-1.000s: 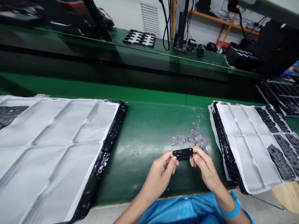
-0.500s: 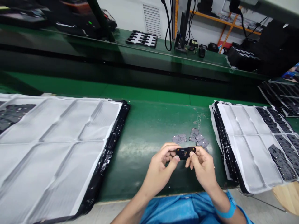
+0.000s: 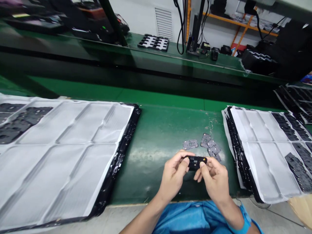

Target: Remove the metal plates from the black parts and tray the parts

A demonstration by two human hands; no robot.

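A small black rectangular plastic part (image 3: 195,162) with openings and small yellow spots is held level above the table's front. My left hand (image 3: 175,172) pinches its left end between thumb and fingers. At the other end, my right hand (image 3: 214,178) grips it the same way, thumb on the face toward me. Just beyond my hands lie several flat dark grey plates with cut-outs; one plate (image 3: 190,144) rests apart on the left, and the others, such as this plate (image 3: 206,139), overlap in a loose group.
On the left, a stack of black trays (image 3: 126,130) is topped by a white cloth liner (image 3: 80,126) with dark parts at its far left. Another tray stack (image 3: 240,162) at the right carries rows of dark plates (image 3: 298,169). A raised green shelf (image 3: 151,55) runs along the back.
My left thumb has moved up onto the face of the black part, and the part is tilted a little differently. The whole view has shifted slightly, so things appear further right.
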